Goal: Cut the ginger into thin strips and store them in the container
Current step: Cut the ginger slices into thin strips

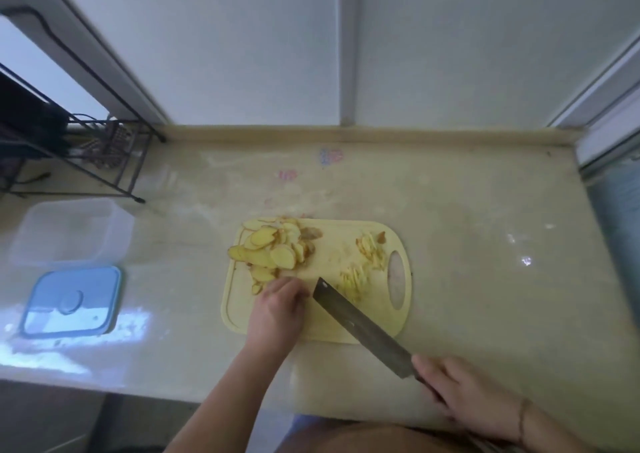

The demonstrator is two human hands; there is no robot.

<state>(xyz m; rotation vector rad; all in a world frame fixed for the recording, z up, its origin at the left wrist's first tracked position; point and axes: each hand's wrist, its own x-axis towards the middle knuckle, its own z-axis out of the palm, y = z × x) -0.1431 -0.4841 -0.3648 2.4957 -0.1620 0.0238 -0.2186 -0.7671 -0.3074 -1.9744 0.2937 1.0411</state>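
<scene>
Your hands work ginger on the pale yellow plastic cutting board (346, 328).

Your left hand (280, 305) curls its fingers down at the near edge of the heap of flat, tan-rimmed ginger slices (270, 248), though what it pins is hidden. Your right hand (460, 388) wraps the handle of the broad steel cleaver (360, 326), blade slanting across the board. Thin ginger strips (367, 262) lie scattered by the oval handle hole. On the glossy beige stone worktop (485, 244), the clear square plastic container (71, 232) sits open at far left, its blue lid (72, 302) just beside.

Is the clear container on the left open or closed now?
Open. The clear container has no lid on it; its blue lid lies flat on the counter just in front. No ginger strips are visible inside.
</scene>
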